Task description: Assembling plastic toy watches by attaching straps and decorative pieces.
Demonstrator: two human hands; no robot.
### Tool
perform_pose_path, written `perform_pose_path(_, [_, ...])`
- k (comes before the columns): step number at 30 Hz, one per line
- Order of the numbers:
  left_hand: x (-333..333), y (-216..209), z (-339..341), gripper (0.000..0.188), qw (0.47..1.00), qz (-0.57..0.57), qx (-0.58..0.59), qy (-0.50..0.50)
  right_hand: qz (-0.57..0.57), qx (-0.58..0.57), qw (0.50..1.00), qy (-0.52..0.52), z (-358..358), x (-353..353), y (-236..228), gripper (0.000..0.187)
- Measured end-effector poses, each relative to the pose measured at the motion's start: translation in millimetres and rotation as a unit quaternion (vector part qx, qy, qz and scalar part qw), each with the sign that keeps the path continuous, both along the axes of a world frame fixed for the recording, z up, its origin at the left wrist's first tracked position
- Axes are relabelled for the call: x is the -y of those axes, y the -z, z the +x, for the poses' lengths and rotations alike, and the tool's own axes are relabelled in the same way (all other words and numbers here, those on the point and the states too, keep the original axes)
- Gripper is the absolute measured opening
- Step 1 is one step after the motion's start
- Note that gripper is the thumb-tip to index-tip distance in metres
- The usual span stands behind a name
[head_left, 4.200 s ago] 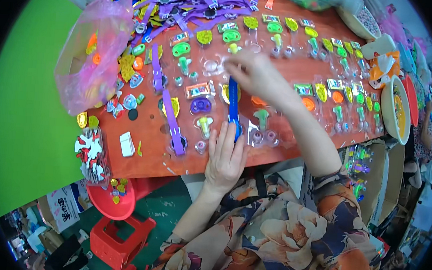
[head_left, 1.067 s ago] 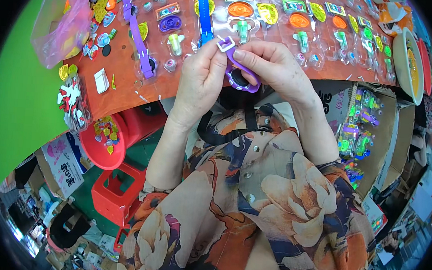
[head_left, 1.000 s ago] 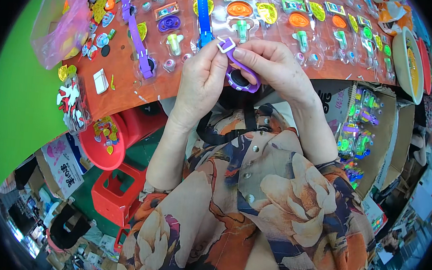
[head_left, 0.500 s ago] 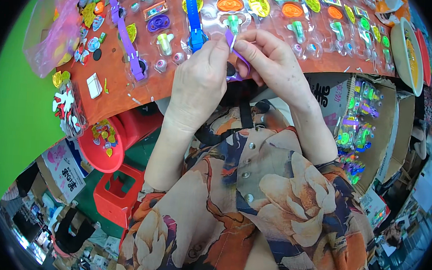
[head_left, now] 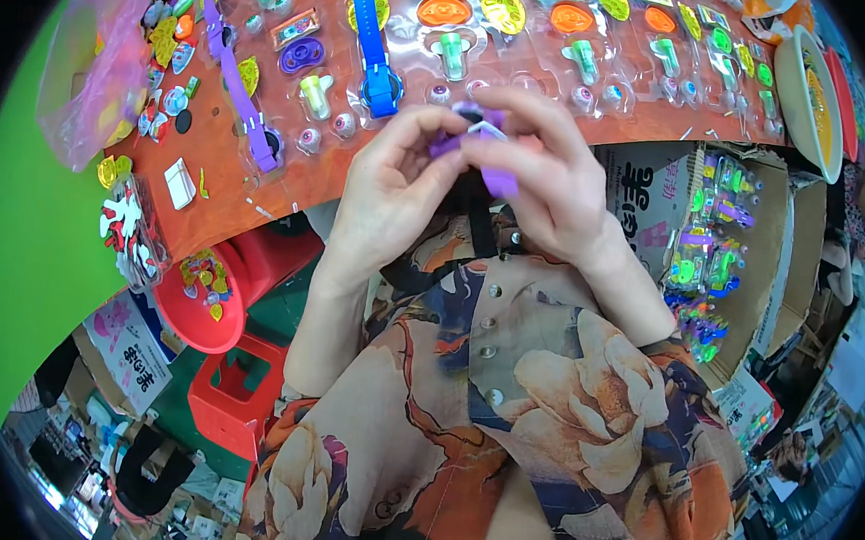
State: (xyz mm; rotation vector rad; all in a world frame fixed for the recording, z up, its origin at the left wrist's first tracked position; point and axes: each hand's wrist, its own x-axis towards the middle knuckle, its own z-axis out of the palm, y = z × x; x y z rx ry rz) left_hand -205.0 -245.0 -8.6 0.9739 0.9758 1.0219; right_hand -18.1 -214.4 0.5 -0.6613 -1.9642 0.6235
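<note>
Between my two hands, at the table's near edge, is a purple toy watch [head_left: 500, 181] with a thin white strip across its strap. My left hand [head_left: 399, 177] pinches the watch near its dark face. My right hand [head_left: 550, 173] grips the strap from the other side, its fingers slightly blurred. Just beyond lies a blue toy watch [head_left: 372, 45] in a clear plastic tray [head_left: 408, 43]. Another purple watch [head_left: 239, 96] rests in a tray further left. Around them the trays hold green-capped tubes [head_left: 452, 56], eyeball toys [head_left: 344, 124] and orange discs [head_left: 445, 11].
Loose small toys [head_left: 172, 51] and a pink plastic bag [head_left: 89, 85] cover the table's left end. A red basin [head_left: 223, 331] and a red stool [head_left: 227, 406] stand below. At right are a cream bowl [head_left: 801, 95] and a cardboard box [head_left: 765, 253] of packed toys.
My hands have shifted slightly down and toward my body with the purple watch. The watch has turned, its dark face now showing, and my left hand's grip has opened out toward the fingertips.
</note>
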Motion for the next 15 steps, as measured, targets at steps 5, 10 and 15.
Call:
perform_pose_path(5, [8.3, -4.6, 0.4, 0.056, 0.999, -0.028, 0.023, 0.024, -0.233, -0.189, 0.939, -0.166, 35.3, 15.6, -3.8, 0.02])
perform_pose_path(10, [4.5, -14.9, 23.8, 0.028, 0.986, 0.012, -0.102, 0.128, -0.504, -0.395, 0.76, -0.111, 54.2, 9.4, 2.5, 0.031])
perform_pose_path(15, [-12.7, -5.0, 55.0, 0.035, 0.996, -0.074, 0.03, -0.033, -0.463, -0.139, 0.871, 0.084, 50.9, -2.7, -9.3, 0.033])
